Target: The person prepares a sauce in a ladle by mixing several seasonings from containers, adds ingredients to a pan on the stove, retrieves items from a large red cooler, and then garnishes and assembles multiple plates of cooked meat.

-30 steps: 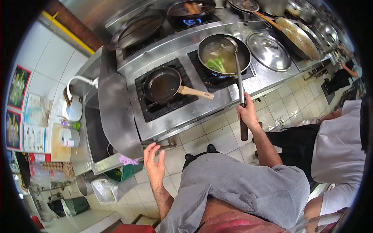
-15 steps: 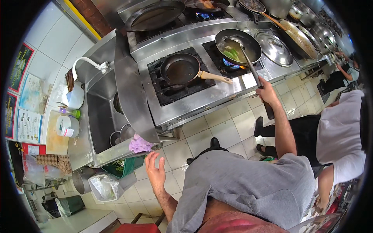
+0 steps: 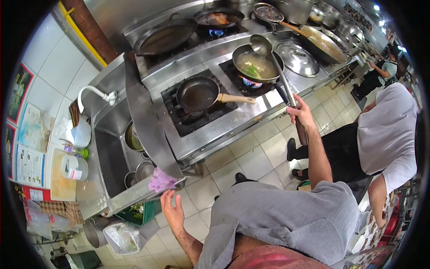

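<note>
My right hand (image 3: pixel 304 116) grips the shaft of a long metal ladle (image 3: pixel 276 65) with a dark end. Its bowl is above the far side of a black frying pan (image 3: pixel 236 62), whose pale broth (image 3: pixel 265 68) holds something green (image 3: pixel 251 71). A blue flame burns under this pan. My left hand (image 3: pixel 173 211) is open and holds nothing, its fingertips close to a purple cloth (image 3: pixel 161 180) on the sink's front corner. Left of the lit burner, a second, smaller frying pan (image 3: pixel 197 94) with a pale handle sits on a grate, a little liquid in it.
Behind are a large dark pan (image 3: pixel 165 36) and another pan (image 3: pixel 219 18) over flame. A steel lid (image 3: pixel 296 59) lies right of the broth pan. The sink (image 3: pixel 117 148) with a white tap (image 3: pixel 101 92) is at left. A white-shirted person (image 3: pixel 387 130) stands close at right.
The ladle's bowl has risen out of the broth toward the pan's far rim. My right hand has shifted slightly down and left; my left hand has moved a little down and left in the picture.
</note>
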Action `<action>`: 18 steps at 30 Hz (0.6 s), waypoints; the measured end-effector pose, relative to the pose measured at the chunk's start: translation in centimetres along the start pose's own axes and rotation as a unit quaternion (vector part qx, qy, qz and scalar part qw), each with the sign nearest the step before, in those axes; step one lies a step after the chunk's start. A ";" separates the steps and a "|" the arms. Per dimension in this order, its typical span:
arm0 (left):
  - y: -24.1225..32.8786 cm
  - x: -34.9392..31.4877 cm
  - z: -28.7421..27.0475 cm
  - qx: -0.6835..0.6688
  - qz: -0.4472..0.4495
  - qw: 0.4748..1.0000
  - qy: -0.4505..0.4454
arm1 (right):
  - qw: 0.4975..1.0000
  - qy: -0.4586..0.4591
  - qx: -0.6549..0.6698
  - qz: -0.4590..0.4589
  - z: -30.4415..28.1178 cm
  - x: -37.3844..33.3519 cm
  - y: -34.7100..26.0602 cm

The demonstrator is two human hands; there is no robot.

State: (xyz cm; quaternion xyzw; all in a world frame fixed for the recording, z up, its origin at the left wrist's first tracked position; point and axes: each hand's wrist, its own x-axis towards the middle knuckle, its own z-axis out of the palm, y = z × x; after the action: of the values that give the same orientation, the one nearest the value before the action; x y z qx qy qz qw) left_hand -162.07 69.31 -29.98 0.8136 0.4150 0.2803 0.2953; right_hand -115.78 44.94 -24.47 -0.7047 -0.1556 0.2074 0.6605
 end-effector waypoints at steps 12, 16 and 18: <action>5.7 2.9 5.2 -0.041 0.006 0.998 -0.054 | 0.978 -0.080 0.187 0.034 -5.4 0.1 3.2; 7.3 3.5 6.4 -0.044 0.010 0.996 -0.077 | 0.998 -0.049 -0.026 0.007 -6.8 1.8 3.2; 7.6 3.9 7.3 -0.029 0.034 0.995 -0.088 | 0.977 -0.020 -0.211 -0.020 -7.0 3.2 2.2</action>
State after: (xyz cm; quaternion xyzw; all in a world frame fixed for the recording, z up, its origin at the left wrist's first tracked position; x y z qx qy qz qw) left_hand -151.15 67.12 -28.59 0.8397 0.3514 0.2294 0.3446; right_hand -109.69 40.31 -26.65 -0.8204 -0.2235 0.1708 0.4978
